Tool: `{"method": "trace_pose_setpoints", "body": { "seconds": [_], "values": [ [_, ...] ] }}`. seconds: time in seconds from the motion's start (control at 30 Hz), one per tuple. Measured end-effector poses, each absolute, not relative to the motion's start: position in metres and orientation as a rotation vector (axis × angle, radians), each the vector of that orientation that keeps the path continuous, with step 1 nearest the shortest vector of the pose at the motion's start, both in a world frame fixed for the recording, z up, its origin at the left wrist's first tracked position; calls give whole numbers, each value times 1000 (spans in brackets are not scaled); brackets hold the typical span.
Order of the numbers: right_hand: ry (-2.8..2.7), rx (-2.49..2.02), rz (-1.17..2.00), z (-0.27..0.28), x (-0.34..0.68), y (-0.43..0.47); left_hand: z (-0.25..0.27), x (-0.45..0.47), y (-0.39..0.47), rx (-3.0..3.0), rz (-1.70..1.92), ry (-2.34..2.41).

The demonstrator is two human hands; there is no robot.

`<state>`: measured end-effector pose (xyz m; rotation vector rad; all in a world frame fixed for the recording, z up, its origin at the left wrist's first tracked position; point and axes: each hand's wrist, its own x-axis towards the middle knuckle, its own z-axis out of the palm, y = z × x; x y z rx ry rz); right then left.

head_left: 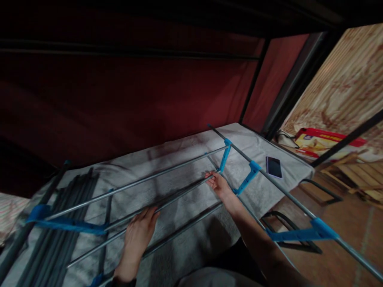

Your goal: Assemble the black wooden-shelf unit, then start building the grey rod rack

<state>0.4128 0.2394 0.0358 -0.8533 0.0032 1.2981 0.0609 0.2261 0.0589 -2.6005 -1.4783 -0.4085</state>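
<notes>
A partly built rack of grey metal tubes and blue plastic brackets lies on a cloth-covered surface. My right hand [220,186] is closed around the far end of a thin metal tube [179,194], close to a blue bracket [225,156]. Farther down the same tube, my left hand [140,230] is closed over it, its fingertips partly hidden. One upper tube [143,177] runs from the left blue bracket [72,225] to the right side. Two more blue brackets, a middle one [247,177] and a near one [302,234], sit on the right-hand long tube [287,194].
A bundle of several grey tubes [60,223] lies at the left. A phone [274,167] rests on the grey cloth [251,145] at the right. Dark red panels [134,103] stand behind. Beyond the right edge are a red and yellow box [326,141] and wooden furniture [356,175].
</notes>
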Motion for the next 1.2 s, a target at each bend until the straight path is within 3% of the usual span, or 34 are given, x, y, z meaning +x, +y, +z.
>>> {"method": "trace_pose_setpoints", "body": {
  "seconds": [1.2],
  "values": [
    [-143, -944, 1264, 42, 442, 261, 77, 87, 264, -2617, -269, -1528]
  ]
}}
